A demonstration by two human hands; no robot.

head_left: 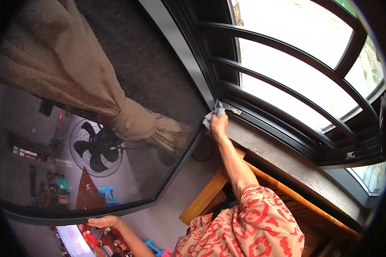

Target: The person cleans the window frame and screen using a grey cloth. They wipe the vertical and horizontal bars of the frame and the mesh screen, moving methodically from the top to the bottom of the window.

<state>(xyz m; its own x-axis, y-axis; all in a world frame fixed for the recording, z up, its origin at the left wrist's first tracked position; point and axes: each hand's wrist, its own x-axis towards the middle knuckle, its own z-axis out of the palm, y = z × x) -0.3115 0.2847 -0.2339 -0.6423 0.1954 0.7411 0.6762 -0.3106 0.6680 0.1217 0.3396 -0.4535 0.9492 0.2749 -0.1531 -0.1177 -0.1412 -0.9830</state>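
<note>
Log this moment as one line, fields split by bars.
Left hand: at lower edge of dark-framed panel | Right hand: holding grey cloth at panel's corner, beside window frame | Curtain: gathered

Blotched red over tan on the lower-centre shirt (261, 222); grey on the mid-frame cloth (214, 112); brown on the upper-left curtain (73, 55).

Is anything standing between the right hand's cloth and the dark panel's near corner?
Nothing visible: the right hand holds the gray cloth at that corner of the panel frame. The metal fitting lies to the cloth's right, and the left hand is away at the lower edge.
</note>
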